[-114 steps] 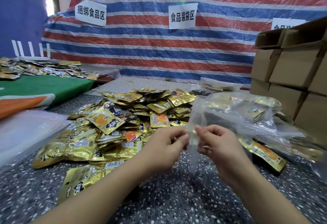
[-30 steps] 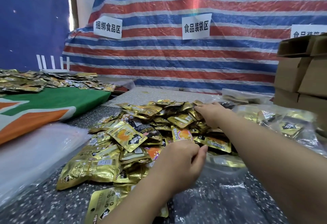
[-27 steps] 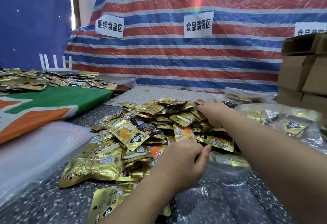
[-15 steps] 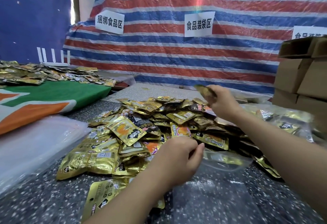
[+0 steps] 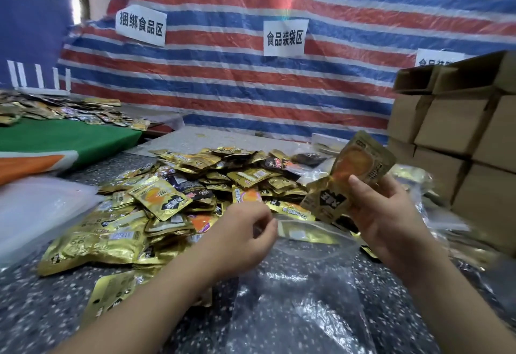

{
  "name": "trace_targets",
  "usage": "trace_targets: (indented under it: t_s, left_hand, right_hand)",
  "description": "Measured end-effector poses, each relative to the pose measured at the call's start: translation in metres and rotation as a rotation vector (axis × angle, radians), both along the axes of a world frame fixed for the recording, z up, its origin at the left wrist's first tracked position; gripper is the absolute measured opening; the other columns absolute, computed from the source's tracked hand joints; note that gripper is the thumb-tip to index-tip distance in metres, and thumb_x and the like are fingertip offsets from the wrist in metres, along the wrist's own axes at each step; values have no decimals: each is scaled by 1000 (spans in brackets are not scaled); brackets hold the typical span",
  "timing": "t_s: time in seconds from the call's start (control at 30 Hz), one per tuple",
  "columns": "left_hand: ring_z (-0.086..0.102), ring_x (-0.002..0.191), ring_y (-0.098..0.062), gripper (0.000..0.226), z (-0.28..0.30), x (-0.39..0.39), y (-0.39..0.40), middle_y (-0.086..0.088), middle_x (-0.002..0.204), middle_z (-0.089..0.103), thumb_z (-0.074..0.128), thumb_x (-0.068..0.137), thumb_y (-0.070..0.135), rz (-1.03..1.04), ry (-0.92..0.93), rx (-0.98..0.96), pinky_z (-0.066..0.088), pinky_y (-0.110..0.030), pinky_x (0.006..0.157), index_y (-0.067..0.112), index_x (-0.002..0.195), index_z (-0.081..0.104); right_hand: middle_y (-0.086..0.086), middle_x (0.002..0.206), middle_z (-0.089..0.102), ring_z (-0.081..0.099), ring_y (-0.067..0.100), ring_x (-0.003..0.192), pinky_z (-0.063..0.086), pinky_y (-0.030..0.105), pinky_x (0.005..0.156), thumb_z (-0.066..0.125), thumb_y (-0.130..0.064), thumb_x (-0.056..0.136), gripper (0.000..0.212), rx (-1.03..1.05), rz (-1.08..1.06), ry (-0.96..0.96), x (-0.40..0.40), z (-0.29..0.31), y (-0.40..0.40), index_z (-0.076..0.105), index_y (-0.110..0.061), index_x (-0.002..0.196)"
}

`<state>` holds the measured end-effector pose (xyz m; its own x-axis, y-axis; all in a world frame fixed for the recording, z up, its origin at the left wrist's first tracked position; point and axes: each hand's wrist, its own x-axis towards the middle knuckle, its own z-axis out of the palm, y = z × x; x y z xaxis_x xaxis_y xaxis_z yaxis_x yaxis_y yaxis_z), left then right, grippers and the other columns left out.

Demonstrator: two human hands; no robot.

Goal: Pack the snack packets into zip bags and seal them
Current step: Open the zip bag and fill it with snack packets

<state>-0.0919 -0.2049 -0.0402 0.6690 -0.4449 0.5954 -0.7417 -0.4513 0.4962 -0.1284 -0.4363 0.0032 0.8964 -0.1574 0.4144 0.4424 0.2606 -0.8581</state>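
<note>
While my left hand pinches the bag mouth on the table, my right hand grips packets just above; if the mouth sags, they could snag and spill.

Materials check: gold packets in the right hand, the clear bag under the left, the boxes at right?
Snack packets in the right hand: likely metallised foil-plastic laminate; glossy gold, crinkled, printed. Zip bag, mouth pinched by the left hand: thin clear plastic film; see-through, wrinkled glare. Cardboard boxes: brown matte board, apparently corrugated, folded flaps.
</note>
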Motion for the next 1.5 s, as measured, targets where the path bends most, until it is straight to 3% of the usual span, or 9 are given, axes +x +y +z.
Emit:
trace_targets:
  t_s: [0.17, 0.37, 0.6, 0.8, 0.9, 1.0, 1.1, 1.33, 1.5]
  left_hand:
    - [48, 69, 0, 27, 1, 0, 0, 12, 70, 52, 58, 95, 21, 8, 26, 4, 37, -11, 60, 26, 69, 52]
    - [46, 62, -2, 31, 3, -1, -1, 9, 64, 51, 57, 94, 16, -17, 58, -61, 36, -13, 57, 24, 65, 52]
    - [41, 56, -4, 33, 2, 0, 0, 11, 58, 43, 56, 95, 14, -33, 95, -144, 32, -17, 53, 22, 63, 51]
    - [49, 59, -14, 25, 4, -2, 0, -7, 67, 56, 53, 97, 30, -110, 157, -184, 39, -32, 55, 21, 75, 58]
    - [59, 68, -25, 19, 5, -4, 0, -9, 73, 62, 54, 100, 25, -111, 184, -167, 52, -42, 63, 18, 82, 59]
    - [59, 68, -26, 16, 4, -2, 0, -6, 73, 63, 54, 100, 22, -76, 139, -142, 51, -47, 65, 17, 86, 61]
    - [54, 65, -17, 17, 2, 2, 1, -1, 71, 60, 55, 100, 22, -50, 59, -122, 46, -36, 61, 21, 84, 59]
    - [48, 63, -3, 18, 2, 2, 1, 10, 70, 55, 55, 99, 21, -33, 49, -177, 36, -14, 56, 26, 82, 58]
    - [56, 62, -15, 16, 3, 0, -1, 0, 71, 63, 54, 100, 19, -59, 103, -229, 44, -30, 56, 20, 85, 60]
  right_hand:
    - [15, 107, 74, 71, 34, 101, 59, 45, 81, 92, -43, 60, 57, -227, 28, -76, -13, 0, 2, 72, -17, 106]
    - [-2, 103, 77, 73, 15, 98, 59, 26, 81, 77, -25, 74, 34, -677, -24, -159, -18, 0, 12, 71, -37, 105]
    - [-13, 96, 75, 70, 9, 90, 56, 46, 81, 73, -38, 87, 21, -1145, -54, -84, -17, -8, 9, 68, -35, 107]
    - [-14, 100, 74, 69, 7, 95, 55, 46, 85, 65, -43, 92, 21, -1170, -56, -37, -16, -8, 7, 66, -36, 112]
    - [-19, 99, 71, 65, 1, 93, 54, 31, 78, 61, -19, 98, 24, -1242, -46, -9, -16, -9, 2, 65, -42, 106]
    - [-19, 101, 70, 63, -1, 95, 53, 22, 76, 55, -21, 101, 23, -1294, 11, 31, -19, -9, 6, 63, -42, 108]
    - [-14, 101, 69, 64, 3, 93, 55, 35, 82, 57, -29, 100, 15, -1320, -10, 40, -19, -11, 13, 58, -38, 112]
    - [-17, 82, 68, 64, 6, 77, 55, 32, 66, 59, -34, 97, 9, -1313, -138, -73, -19, -13, 18, 61, -37, 89]
    - [-10, 75, 64, 59, 7, 70, 47, 25, 62, 29, -73, 91, 61, -1345, -80, -73, -21, -13, 23, 64, -24, 79]
